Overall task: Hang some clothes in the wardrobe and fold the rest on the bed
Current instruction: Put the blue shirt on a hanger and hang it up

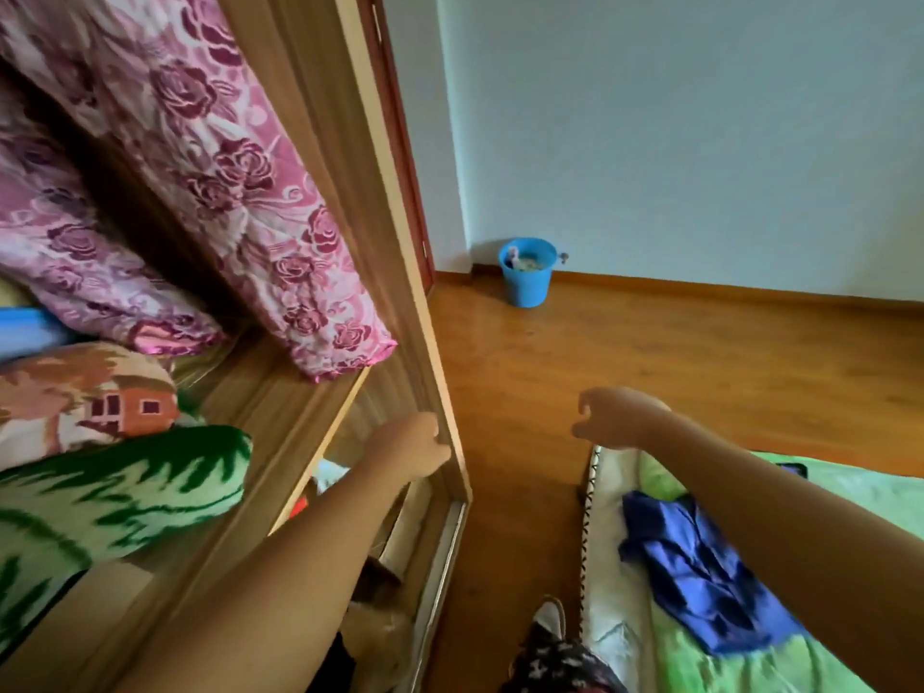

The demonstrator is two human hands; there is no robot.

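As far as the left hand point(420, 445) goes: fingers are curled together round the front edge of the tall light-brown wooden wardrobe door point(345, 182). It's gripped there presumably so the panel can be slid along the metal track point(442, 567) at its foot.
Right hand point(617, 417): held in the air over the floor, just off the bed's corner. Fingers are loosely curled and a bit apart, nothing pinched, likely kept free for a garment.
Crumpled blue fabric garment point(700, 577): left lying on the green-covered bed point(865, 492), near the edge on the wardrobe side, partly under the right forearm. Not hung or folded yet.
Wardrobe shelf point(280, 397): packed with pink rose-patterned quilts point(210, 157), a cushion stitched with an orange house point(90, 397) and a green-and-white fuzzy blanket point(115, 492), that last one at the shelf's front edge.
Lower compartment: bits of white and red can be made out past the left forearm, but what they are can't be told.
Small blue plastic bucket point(527, 285): parked in the room's corner against the wall, with something pale inside, too small to be identified.
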